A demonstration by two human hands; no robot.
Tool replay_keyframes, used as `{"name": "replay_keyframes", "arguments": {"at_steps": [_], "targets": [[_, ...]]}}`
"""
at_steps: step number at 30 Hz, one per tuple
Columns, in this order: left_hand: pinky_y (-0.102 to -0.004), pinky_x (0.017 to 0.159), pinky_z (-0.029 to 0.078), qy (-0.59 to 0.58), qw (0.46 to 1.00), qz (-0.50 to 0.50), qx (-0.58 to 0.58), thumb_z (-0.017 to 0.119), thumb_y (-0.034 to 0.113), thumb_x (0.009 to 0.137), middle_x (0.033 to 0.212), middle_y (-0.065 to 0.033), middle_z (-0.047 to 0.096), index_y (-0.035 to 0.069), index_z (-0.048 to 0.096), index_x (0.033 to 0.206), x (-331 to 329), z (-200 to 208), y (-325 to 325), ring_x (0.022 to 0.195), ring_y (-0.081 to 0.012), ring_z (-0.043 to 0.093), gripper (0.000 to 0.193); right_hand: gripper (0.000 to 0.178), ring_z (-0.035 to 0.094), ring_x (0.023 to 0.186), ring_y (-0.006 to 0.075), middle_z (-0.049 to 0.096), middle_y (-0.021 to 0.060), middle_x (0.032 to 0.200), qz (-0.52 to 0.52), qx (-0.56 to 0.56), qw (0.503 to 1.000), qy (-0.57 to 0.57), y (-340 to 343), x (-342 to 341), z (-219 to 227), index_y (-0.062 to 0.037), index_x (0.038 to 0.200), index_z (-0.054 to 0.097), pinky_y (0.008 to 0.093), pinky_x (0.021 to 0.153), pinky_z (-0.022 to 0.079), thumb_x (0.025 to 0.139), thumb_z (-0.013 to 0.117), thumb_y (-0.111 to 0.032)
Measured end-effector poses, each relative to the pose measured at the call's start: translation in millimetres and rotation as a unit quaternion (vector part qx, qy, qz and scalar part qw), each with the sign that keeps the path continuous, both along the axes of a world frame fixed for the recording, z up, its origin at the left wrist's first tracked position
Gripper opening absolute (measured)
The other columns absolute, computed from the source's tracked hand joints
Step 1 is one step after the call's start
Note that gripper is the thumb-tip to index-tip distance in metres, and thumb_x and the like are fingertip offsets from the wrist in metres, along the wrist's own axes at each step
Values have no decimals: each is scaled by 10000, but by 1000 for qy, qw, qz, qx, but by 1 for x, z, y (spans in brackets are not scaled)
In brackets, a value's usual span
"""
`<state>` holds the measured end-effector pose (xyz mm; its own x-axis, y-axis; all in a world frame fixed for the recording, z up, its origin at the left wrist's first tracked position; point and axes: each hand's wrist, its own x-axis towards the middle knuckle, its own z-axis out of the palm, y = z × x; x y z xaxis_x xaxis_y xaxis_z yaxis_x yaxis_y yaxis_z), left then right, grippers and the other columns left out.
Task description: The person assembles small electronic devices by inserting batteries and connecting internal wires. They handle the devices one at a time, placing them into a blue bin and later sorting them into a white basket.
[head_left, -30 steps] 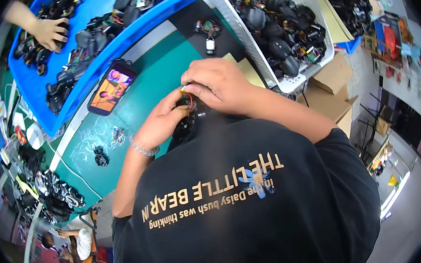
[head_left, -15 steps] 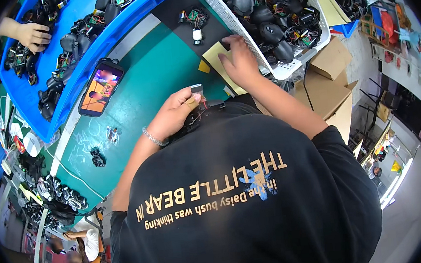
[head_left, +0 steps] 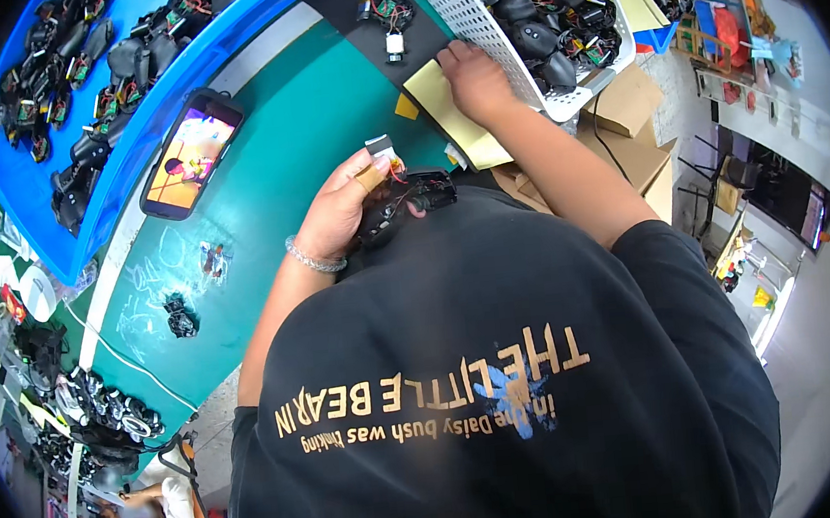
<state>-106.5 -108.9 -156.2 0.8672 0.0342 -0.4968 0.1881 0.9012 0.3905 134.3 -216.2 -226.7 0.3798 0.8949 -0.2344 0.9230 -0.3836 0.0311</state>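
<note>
My left hand (head_left: 337,212), with a tan wrap on one finger, grips a black plastic housing (head_left: 410,200) with red wires, close against my shirt. A small white and grey block (head_left: 381,148), battery-like, stands up at its fingertips. My right hand (head_left: 478,81) rests on a pale yellow sheet (head_left: 446,108) beside the white basket, its fingers bent and close together. Whatever its fingertips pinch, if anything, is hidden. Just beyond lies a loose wired assembly (head_left: 392,14) with a green board and a white cylinder, on a black mat (head_left: 354,18).
A blue bin (head_left: 88,250) of black wired housings stands at the far left; a perforated white basket (head_left: 483,26) holds more at the right. A phone (head_left: 191,155) lies by the bin. A small black bundle (head_left: 181,316) is on the green table (head_left: 278,162). Open cardboard boxes (head_left: 621,132) stand at right.
My right hand's fingers have curled inward on the yellow sheet. My left hand has raised the block slightly, showing more of the housing. Another person's hand has left the blue bin.
</note>
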Motion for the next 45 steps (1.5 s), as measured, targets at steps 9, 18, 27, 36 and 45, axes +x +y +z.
{"name": "replay_keyframes", "arguments": {"at_steps": [9,18,27,36,45], "targets": [[-304,725,492,-59,998,30,1,464,218,967,912,-77,546,4,504,1013,-32,-21,-2,764,-217,623,222,207,610,984,291,613,132,1040,131,-264,952,-82,42,-3,12,-35,981,624,406,767,527,781,576,-55],[-281,726,476,-53,996,75,22,458,230,966,879,-59,563,26,513,1012,-53,-22,-6,703,-190,634,216,334,608,1002,345,623,178,1050,239,-353,904,1,69,21,30,-2,1132,545,448,817,506,799,531,-1],[-249,635,480,-7,996,72,42,448,223,964,870,-59,563,35,504,1004,-55,-7,-13,683,-167,634,201,251,645,864,360,631,211,897,311,-319,893,-57,95,25,34,23,1095,523,471,699,525,939,401,-131],[-250,645,487,10,996,69,55,450,223,965,890,-85,591,31,509,994,-44,2,-8,672,-159,633,204,125,626,798,323,602,177,796,229,-157,953,122,114,7,102,-7,970,429,391,664,476,859,482,10],[-276,713,496,4,989,86,122,457,184,961,944,-69,611,10,550,1024,-19,12,-3,790,-152,611,207,100,591,694,341,587,143,755,342,170,859,341,85,-97,154,-51,866,528,425,596,465,775,564,-69]]}}
